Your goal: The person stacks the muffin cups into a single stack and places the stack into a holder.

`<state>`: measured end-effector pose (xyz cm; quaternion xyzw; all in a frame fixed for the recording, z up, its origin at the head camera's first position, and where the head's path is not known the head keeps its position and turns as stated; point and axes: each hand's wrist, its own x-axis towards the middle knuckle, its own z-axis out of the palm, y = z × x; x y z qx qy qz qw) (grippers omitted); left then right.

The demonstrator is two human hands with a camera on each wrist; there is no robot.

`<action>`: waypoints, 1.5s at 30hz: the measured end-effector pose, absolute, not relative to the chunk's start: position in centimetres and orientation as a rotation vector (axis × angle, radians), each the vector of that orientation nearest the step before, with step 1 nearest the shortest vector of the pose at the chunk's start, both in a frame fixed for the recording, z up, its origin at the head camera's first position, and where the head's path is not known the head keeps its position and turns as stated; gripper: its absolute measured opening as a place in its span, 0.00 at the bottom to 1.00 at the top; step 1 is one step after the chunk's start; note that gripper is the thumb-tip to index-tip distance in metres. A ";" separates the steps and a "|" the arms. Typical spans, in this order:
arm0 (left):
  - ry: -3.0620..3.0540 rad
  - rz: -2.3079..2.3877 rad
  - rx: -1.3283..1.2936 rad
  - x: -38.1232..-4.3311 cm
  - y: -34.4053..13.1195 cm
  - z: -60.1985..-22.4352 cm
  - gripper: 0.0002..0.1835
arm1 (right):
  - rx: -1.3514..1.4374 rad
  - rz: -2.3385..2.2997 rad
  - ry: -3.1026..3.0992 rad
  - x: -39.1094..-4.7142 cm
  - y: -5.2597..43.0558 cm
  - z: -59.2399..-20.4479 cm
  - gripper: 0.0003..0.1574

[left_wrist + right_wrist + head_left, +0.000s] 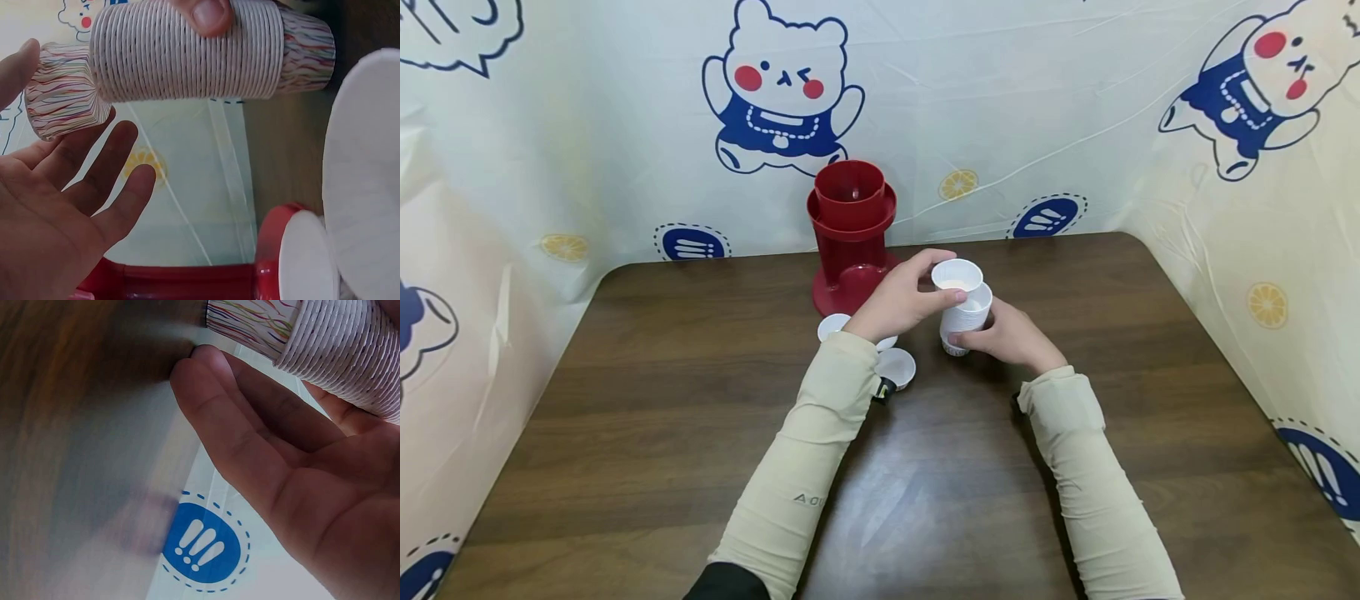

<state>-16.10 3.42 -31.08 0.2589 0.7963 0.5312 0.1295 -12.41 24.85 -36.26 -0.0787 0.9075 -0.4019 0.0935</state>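
Left hand [901,293] and right hand [1013,335] work close together over the far half of the table [662,433]. Thumb and fingers of the left hand pinch a single cup [62,94], mouth up, right at the top of a stack [187,53]. Its narrow end sits at the stack's mouth, a little off line; whether it is partly inside cannot be told. The right hand grips the stack from the side, thumb at the front, with its lower fingers stretched out past the base. Many rims are packed tightly along the stack, and coloured streaks mark the bottom cup's wall. Whether that base touches the table is unclear.

Under and beside the left wrist are three white cups, mouths up on the table: a near cup [897,367], a far cup [831,326] and a middle cup [888,342], mostly hidden by the arm. Just behind them a red holder [841,258] stands upright on a round foot, a red tube [850,208] set in its top. Pale sleeves [805,450] cover both forearms. Beyond the table hangs a light curtain [925,100] printed with bears, orange slices and blue ovals.
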 end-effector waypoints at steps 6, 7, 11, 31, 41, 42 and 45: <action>2.320 1.535 0.774 -16.0 4.4 -31.1 0.33 | -0.252 -1.198 2.692 -12.4 24.6 -36.3 0.39; 2.324 1.529 0.778 -16.0 4.5 -31.1 0.33 | -0.256 -1.200 2.691 -12.5 24.6 -36.3 0.39; 2.342 1.485 0.758 -15.7 4.7 -31.4 0.35 | -0.254 -1.196 2.682 -12.5 24.4 -36.3 0.41; 2.499 1.095 0.725 -14.4 3.5 -32.7 0.39 | -0.215 -1.159 2.695 -12.6 24.5 -36.4 0.42; 2.551 1.172 0.700 -12.3 -2.1 -32.3 0.26 | -0.205 -1.176 2.682 -12.6 24.4 -36.4 0.40; 2.571 1.176 0.678 -12.1 -2.8 -32.3 0.24 | -0.200 -1.180 2.680 -12.6 24.4 -36.4 0.40; 2.647 1.127 0.578 -11.4 -4.8 -32.4 0.19 | -0.203 -1.191 2.675 -12.6 24.6 -36.5 0.41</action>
